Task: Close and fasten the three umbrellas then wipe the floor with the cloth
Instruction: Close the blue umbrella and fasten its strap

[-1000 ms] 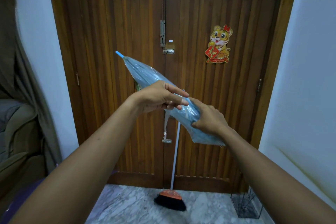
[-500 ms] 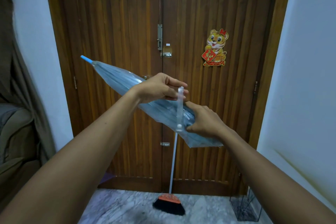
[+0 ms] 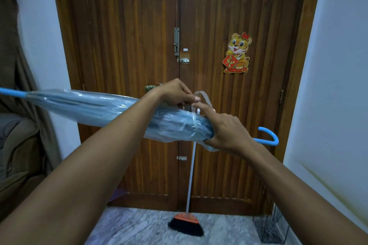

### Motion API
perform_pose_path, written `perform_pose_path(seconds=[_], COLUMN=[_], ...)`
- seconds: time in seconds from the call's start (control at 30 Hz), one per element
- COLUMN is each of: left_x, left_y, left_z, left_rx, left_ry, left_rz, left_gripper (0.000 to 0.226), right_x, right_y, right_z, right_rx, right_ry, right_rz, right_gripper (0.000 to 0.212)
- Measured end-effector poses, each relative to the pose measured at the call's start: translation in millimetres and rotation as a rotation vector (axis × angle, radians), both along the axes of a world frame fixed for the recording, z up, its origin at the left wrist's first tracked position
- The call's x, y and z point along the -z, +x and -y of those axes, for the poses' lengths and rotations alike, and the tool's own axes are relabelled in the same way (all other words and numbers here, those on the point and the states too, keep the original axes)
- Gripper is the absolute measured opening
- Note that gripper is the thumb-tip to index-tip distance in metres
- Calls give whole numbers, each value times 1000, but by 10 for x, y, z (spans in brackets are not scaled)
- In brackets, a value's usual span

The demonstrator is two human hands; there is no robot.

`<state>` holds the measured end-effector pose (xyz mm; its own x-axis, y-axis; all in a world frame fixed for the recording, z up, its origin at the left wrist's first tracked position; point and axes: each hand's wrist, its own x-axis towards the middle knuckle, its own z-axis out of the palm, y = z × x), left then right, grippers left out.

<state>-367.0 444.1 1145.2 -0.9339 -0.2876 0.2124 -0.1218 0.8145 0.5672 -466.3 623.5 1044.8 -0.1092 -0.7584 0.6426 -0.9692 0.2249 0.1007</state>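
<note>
Head view: a closed clear-blue umbrella (image 3: 95,108) is held nearly level in front of a wooden double door (image 3: 139,45), its tip toward the door's left side and its hooked blue handle (image 3: 268,137) toward the door's right side.
Umbrella: canopy gathered into a tight roll, raised well above the floor (image 3: 139,226), crossing the door's centre seam at about latch-handle height.
Strap: a clear fastening strap (image 3: 201,95) wraps around the roll near the handle end and loops up above it.
Left hand: the left hand (image 3: 175,91) sits on top of the roll, fingers pinched on the strap's loose end right where the loop rises.
Right hand: the right hand (image 3: 227,131) is clenched around the roll's handle end, palm cupping its underside, index finger stretched up along the strap to meet the left fingertips.
Strap fastening: whether it is fastened cannot be told.
Broom: a broom (image 3: 186,223) leans against the door's centre seam, bristles on the floor.
Sticker: a tiger sticker (image 3: 238,52) is stuck on the door's right leaf.
Rack: a wire rack (image 3: 270,226) stands at the door's lower right corner.
</note>
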Motion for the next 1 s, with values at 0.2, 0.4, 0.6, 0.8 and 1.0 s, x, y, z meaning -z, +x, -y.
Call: perform_pose_path(seconds=[0.2, 0.4, 0.6, 0.8, 1.0], left_x=[149, 195, 963, 1117, 896], left_y=[-19, 102, 370, 111, 106], left_z=[60, -187, -539, -303, -286], left_rx=[-62, -151, -335, -287, 167], left_ry=[49, -94, -181, 795, 1127], left_rz=[21, -404, -1105, -580, -369], left_gripper=[29, 35, 22, 37, 37], right_x=[51, 72, 87, -47, -87], right_y=[-39, -28, -142, -114, -137], right_z=[47, 71, 71, 58, -29], right_rx=[-8, 10, -133, -328, -435], right_ry=[-21, -52, -77, -120, -142], right_rz=[-149, 101, 728, 1130, 1272], right_gripper=[68, 41, 44, 27, 34])
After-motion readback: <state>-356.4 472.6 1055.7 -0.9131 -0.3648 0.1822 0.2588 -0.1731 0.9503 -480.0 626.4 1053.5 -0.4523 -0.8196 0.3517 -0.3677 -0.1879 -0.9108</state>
